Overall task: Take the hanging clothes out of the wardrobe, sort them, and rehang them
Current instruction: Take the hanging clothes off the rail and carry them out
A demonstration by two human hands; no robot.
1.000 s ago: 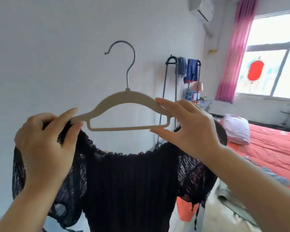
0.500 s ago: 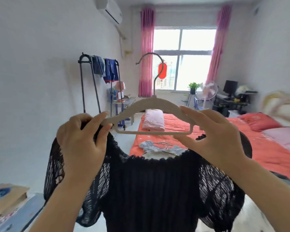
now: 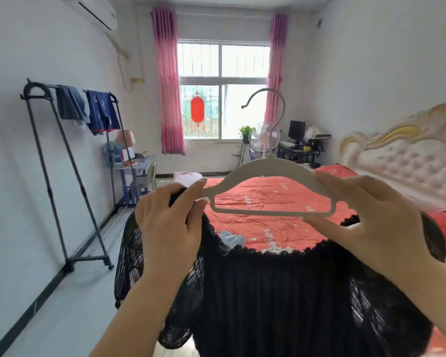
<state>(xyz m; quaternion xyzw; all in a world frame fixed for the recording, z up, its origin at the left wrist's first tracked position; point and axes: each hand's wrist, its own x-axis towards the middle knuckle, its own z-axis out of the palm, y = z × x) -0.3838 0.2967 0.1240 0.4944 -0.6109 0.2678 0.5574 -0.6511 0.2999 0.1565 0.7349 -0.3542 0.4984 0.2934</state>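
Beige hanger [image 3: 271, 162] lay crosswise, left hand [image 3: 169, 222] and right hand [image 3: 371, 217] pinching its ends, black top [image 3: 281, 292] draped beneath; rack [image 3: 48, 189] stood leftward.

Hanger [image 3: 268, 163]: pale beige, silver hook. Top [image 3: 268, 305]: black, sheer, finely ribbed in stripes. Bedspread [image 3: 255, 230]: orange-red, scattered small white motifs. Curtains [image 3: 169, 99]: pink. Window ornament [image 3: 196, 109]: red. Racked cloths [image 3: 102, 112]: navy with red hem, grey-blue. Headboard [image 3: 410, 155]: cream, gold trim.
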